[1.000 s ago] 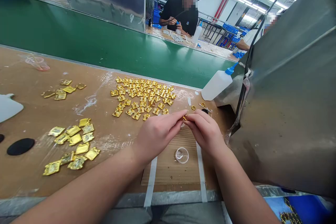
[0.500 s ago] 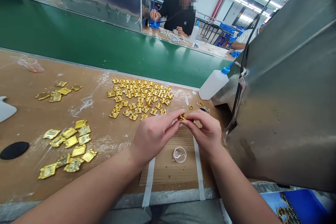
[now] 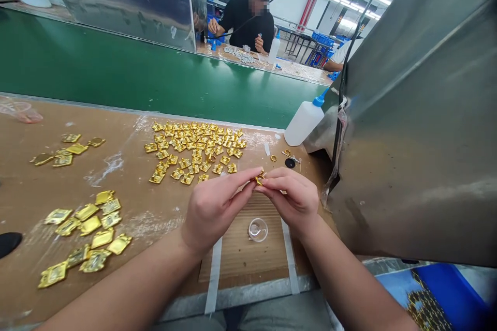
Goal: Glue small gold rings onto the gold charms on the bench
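Note:
My left hand [image 3: 215, 204] and my right hand [image 3: 294, 195] meet over a cardboard sheet [image 3: 248, 265]. Both pinch a small shiny gold metal piece [image 3: 259, 180], partly ring-shaped and mostly covered by fingertips. Below the hands, a small clear plastic cup [image 3: 250, 230] sits on the cardboard. Just behind them lie many small gold pieces [image 3: 196, 153] in a spread-out group. Past my right hand are a loose gold ring [image 3: 274, 158], a small black disc [image 3: 290, 163] and a thin stick-like tool [image 3: 295, 157].
Larger square gold plates [image 3: 90, 225] lie on the left, near a black oval pad [image 3: 8, 244]. A white bottle with a blue nozzle [image 3: 304, 123] stands by a metal panel [image 3: 411, 129] on the right. Beyond the green belt [image 3: 128, 75] sits a co-worker [image 3: 252, 23].
My view has turned slightly right, so the table things appear farther left. Both hands stay together on the gold piece, tilted a little differently. The black disc now shows clear of my right hand.

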Demonstrator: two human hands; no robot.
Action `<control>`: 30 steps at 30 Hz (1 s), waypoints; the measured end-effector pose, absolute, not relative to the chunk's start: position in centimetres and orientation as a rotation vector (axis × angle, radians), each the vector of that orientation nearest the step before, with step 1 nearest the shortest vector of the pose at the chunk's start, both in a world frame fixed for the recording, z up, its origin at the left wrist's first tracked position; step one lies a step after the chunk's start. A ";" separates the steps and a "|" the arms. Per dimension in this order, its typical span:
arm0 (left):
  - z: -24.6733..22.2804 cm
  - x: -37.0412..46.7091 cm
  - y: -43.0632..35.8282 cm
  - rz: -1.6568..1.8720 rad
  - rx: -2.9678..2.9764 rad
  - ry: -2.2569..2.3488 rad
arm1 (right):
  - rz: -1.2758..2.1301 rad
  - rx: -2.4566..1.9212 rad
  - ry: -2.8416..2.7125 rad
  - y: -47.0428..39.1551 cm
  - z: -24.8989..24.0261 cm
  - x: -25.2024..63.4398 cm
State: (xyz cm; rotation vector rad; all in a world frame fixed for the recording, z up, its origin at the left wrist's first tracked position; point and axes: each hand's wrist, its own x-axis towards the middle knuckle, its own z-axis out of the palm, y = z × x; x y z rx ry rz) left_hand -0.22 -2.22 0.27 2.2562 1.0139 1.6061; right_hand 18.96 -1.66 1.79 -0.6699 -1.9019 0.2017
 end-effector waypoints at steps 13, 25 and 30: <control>1.1 -0.4 -2.6 1.664 2.080 0.978 | 0.294 -0.572 -1.867 -1.8 1.4 18.9; 2.1 0.1 -1.4 1.279 1.288 0.675 | 0.192 -0.699 -1.888 -1.5 1.6 19.0; 2.0 0.0 -1.5 1.211 1.246 0.676 | 0.269 -0.692 -1.870 -1.4 1.3 18.9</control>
